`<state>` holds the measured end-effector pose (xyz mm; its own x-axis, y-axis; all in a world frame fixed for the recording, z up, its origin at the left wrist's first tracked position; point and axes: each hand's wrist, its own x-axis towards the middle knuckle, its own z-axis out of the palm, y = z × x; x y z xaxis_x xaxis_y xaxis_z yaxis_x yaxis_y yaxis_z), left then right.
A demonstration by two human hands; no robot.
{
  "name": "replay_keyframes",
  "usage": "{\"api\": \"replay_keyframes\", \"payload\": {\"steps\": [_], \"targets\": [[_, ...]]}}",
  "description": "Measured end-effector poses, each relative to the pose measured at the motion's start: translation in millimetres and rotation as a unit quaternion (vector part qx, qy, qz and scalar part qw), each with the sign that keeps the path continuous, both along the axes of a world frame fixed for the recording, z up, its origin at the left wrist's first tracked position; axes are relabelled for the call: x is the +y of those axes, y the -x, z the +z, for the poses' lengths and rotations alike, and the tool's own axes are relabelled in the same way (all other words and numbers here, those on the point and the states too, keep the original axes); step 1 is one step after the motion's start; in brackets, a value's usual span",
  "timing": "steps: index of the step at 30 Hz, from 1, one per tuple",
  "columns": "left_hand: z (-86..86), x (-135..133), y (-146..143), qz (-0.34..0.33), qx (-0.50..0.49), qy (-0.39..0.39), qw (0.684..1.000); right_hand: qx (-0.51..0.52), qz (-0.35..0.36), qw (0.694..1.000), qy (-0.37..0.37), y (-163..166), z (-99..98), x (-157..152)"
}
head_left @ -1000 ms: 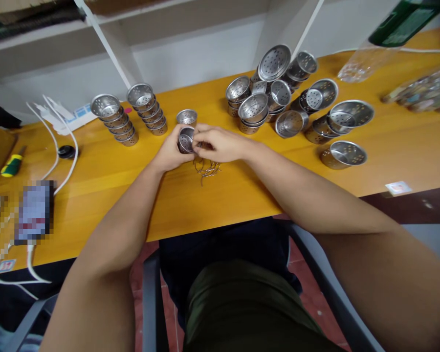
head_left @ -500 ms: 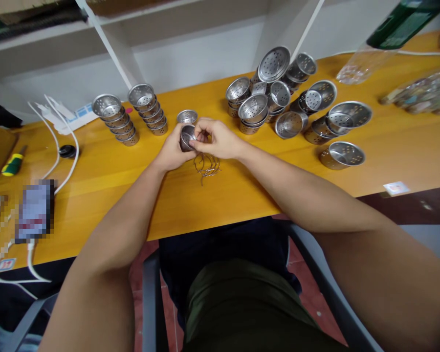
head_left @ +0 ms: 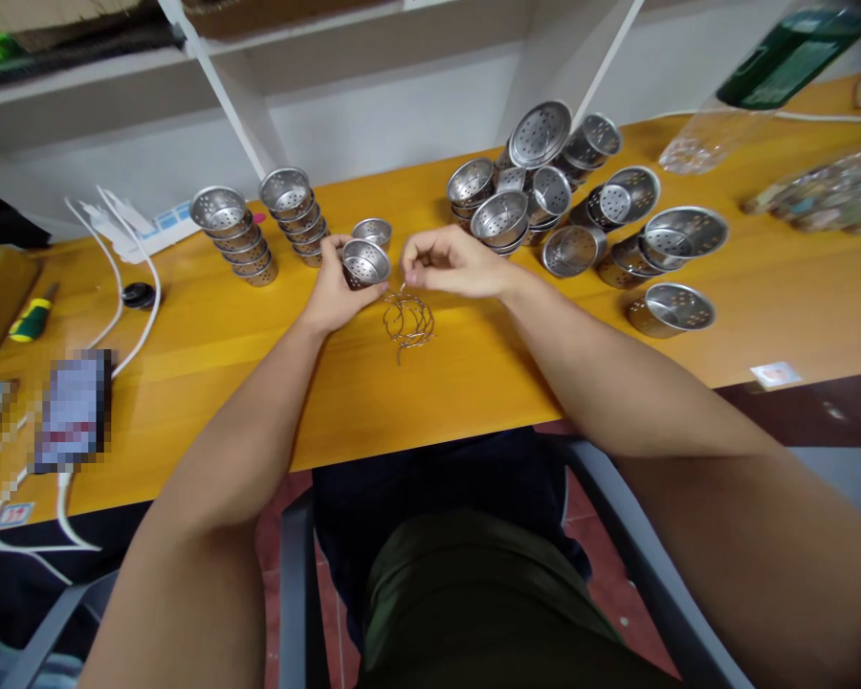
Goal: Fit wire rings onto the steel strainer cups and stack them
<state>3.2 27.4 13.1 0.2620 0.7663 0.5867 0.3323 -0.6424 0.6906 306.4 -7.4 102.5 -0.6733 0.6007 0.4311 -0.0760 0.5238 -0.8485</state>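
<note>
My left hand (head_left: 335,292) is closed around a small perforated metal cup (head_left: 365,265), its open mouth tilted up toward me. To the right of that cup and apart from it, my right hand (head_left: 449,263) makes a pinch, with the tip of what looks like a thin wire (head_left: 403,286) showing below the fingertips. Just beneath both hands, a loose tangle of curved metal wires (head_left: 410,322) lies on the orange table (head_left: 359,402). Another perforated cup (head_left: 373,231) stands right behind the held one.
Two leaning stacks of cups, one farther left (head_left: 235,239) and one nearer (head_left: 294,212), stand at the back. Several more cups (head_left: 572,251) crowd the right side. A plastic bottle (head_left: 717,124), clear bag (head_left: 832,191), power strip (head_left: 159,233), cables and a screwdriver (head_left: 33,316) lie around.
My right hand has drawn out of the cup's mouth and moved right. The cup in my left hand has turned so its inside faces up more. The view has shifted slightly.
</note>
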Motion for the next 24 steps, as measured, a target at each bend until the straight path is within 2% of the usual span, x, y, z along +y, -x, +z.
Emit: {"api": "replay_keyframes", "payload": {"steps": [3, 5, 10, 12, 16, 19, 22, 24], "targets": [[3.8, 2.3, -3.4, 0.042, -0.023, -0.007, 0.999, -0.148, 0.019, 0.987, -0.062, -7.9, 3.1, -7.7], [8.9, 0.2, -6.6, 0.048, -0.027, 0.002, 0.998, -0.199, -0.002, 0.976, -0.088, -6.9, 3.9, -12.6], [9.8, -6.3, -11.3, -0.03, -0.044, 0.073, 0.996, -0.151, -0.218, 0.959, -0.099, 3.9, -0.9, -9.1], [6.6, -7.0, -12.4, -0.059, -0.046, 0.084, 0.994, -0.136, -0.252, 0.952, -0.11, 10.5, -4.9, -0.7], [1.2, -4.5, -13.8, -0.057, -0.055, 0.074, 0.994, -0.152, -0.24, 0.948, -0.145, 27.8, -3.3, 24.8], [-3.3, 1.9, -13.5, -0.057, -0.067, 0.072, 0.994, -0.169, -0.255, 0.939, -0.155, 39.7, 9.9, 46.8], [-8.9, 10.6, -12.9, -0.069, -0.076, 0.064, 0.993, -0.193, -0.222, 0.943, -0.154, 47.9, 23.7, 59.3], [-12.3, 16.1, -12.5, -0.055, -0.092, 0.051, 0.993, -0.191, -0.207, 0.946, -0.158, 51.1, 28.5, 57.9]]}}
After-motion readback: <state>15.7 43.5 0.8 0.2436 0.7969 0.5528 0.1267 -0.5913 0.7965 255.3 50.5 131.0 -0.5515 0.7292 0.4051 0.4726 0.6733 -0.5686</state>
